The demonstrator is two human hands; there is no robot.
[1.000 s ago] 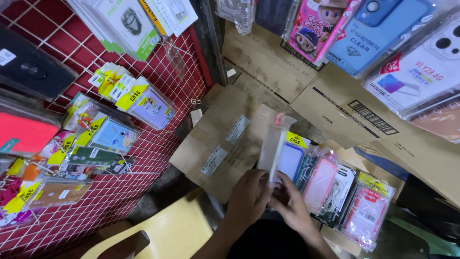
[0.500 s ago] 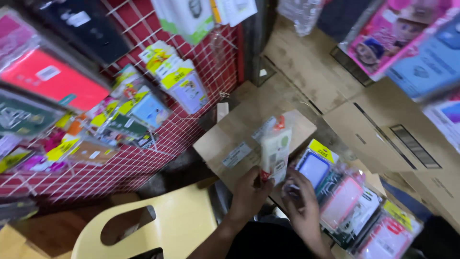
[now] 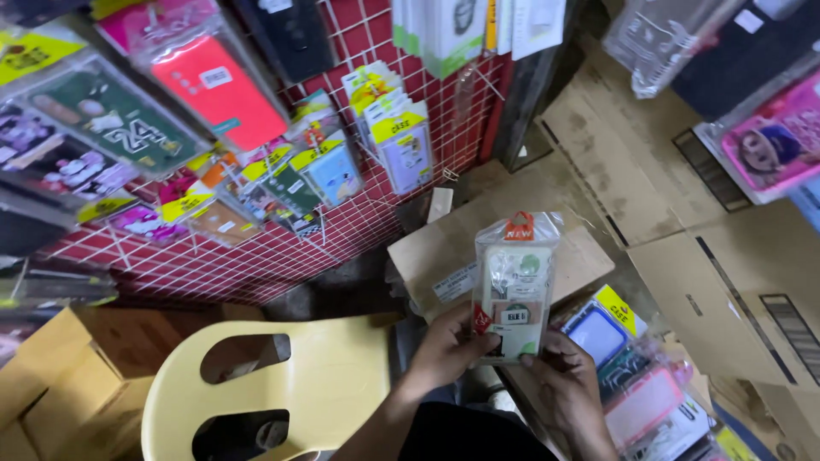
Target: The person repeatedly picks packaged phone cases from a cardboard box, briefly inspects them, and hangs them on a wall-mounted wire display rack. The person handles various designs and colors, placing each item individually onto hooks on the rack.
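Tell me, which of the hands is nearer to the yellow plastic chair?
Left. The left hand grips the clear packaged case at its lower left, just right of the yellow chair. The right hand holds the pack's lower right, farther from the chair.

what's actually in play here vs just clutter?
In play:
- left hand
- right hand
- clear-packaged phone case, held by both hands

Lying about:
- packaged cases in the box
- cases hung on the red grid wall
- yellow chair
- cardboard boxes
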